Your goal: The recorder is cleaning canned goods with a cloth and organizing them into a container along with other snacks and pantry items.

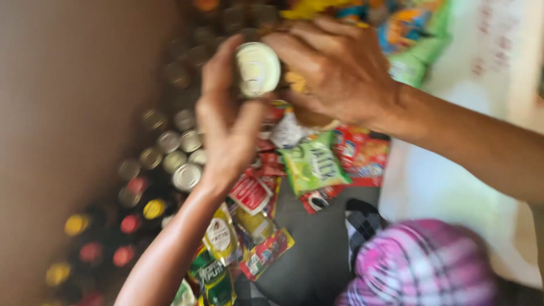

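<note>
Both of my hands hold one can (258, 69) with a pale pull-tab lid, raised in front of the camera. My left hand (226, 122) supports it from below and the left, fingers curled up beside the lid. My right hand (331, 71) wraps the can's body from the right. The picture is blurred by motion. Under the hands lie small snack packets: a green one (311, 164), red ones (362, 156) and a red-and-white one (249, 194).
Rows of cans (180, 150) with silver lids stand at the left, with bottles with red and yellow caps (127, 224) nearer me. A brown wall (62, 113) runs along the left. A pink plaid cloth (422, 266) is at bottom right, a white sheet (453, 192) beside it.
</note>
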